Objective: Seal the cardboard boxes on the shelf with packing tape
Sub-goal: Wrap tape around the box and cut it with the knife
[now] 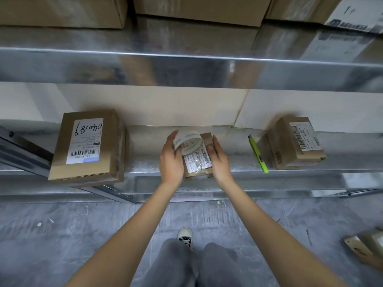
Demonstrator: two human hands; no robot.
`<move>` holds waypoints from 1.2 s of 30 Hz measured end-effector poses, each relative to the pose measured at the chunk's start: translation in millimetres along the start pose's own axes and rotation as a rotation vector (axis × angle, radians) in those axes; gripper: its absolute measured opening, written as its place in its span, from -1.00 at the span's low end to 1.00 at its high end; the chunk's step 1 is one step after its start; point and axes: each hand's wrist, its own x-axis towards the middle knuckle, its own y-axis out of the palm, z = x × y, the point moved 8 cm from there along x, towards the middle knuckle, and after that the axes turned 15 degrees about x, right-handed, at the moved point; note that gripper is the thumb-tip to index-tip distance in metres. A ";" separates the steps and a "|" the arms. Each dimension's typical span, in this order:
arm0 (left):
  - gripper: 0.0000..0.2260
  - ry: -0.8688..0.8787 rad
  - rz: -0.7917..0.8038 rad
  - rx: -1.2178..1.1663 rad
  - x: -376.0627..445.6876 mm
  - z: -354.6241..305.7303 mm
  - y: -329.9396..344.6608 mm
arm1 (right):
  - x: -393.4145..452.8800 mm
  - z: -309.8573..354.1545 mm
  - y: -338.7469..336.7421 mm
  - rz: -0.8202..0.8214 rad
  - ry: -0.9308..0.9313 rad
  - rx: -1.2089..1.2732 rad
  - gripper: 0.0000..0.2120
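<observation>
A small cardboard box (199, 162) with a white barcode label lies on the metal shelf (145, 162) in the middle of the view. My left hand (171, 160) holds a roll of packing tape (189, 142) just above the box's far end, fingers curled round the roll. My right hand (218, 159) lies against the box's right side with its fingers nearly straight. A larger labelled box (87, 146) sits to the left, on top of another box. One more labelled box (296, 142) stands to the right.
A bright green utility knife (258, 154) lies on the shelf between the small box and the right box. Large cartons fill the upper shelf (196, 9). More cardboard lies on the floor at lower right (366, 247). My shoe (185, 236) is below the shelf edge.
</observation>
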 end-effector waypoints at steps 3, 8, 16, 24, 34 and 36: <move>-0.58 0.021 -0.015 0.068 4.8 -7.3 -1.5 | 3.0 1.9 -0.4 -0.015 -0.050 -0.166 -0.54; -0.54 0.020 -0.016 0.087 14.4 -14.6 -0.9 | 5.4 3.7 -2.6 -0.056 -0.203 -0.386 -0.46; -0.54 -0.019 -0.010 0.086 20.4 -11.6 7.3 | 8.2 7.1 4.8 0.001 -0.289 -0.834 -0.45; -0.71 -0.087 -0.026 0.073 19.6 -16.6 8.0 | 4.0 14.7 25.2 0.138 -0.367 -0.998 -0.26; -0.76 -0.149 0.027 0.171 16.0 0.6 12.6 | 2.6 8.5 24.7 0.178 -0.256 -1.043 -0.03; -0.77 -0.122 0.049 0.215 16.6 -2.2 11.1 | 1.9 10.2 22.5 0.171 -0.263 -1.044 -0.01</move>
